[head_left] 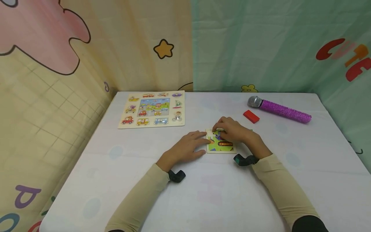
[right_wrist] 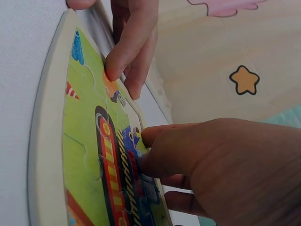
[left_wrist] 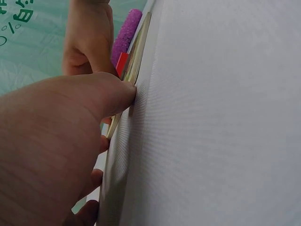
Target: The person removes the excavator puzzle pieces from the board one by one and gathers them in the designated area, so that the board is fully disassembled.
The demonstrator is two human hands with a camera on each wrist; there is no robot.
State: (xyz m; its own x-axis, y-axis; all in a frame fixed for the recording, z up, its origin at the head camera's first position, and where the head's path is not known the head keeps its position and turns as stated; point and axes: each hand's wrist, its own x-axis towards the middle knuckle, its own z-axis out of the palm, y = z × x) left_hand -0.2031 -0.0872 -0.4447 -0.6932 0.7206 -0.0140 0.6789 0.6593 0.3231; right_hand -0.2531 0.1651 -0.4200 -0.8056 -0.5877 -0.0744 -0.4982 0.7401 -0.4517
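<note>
Small puzzle board (head_left: 214, 147) lies mid-table (head_left: 220, 199), left hand (head_left: 188, 147) spread, fingers nearly straight against its left side, right hand (head_left: 232, 129) bent over its far part, grip indeterminable; uneven right-hand pressure might unseat pieces (right_wrist: 107, 160).

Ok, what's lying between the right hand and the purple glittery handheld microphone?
A red rectangular block lies between the right hand and the microphone; the head view shows it.

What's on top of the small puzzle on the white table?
On the small puzzle, a printed red-and-yellow track shows against green. The right hand reaches over its far side; the left hand touches its left side. Whatever lies beneath both hands is covered.
</note>
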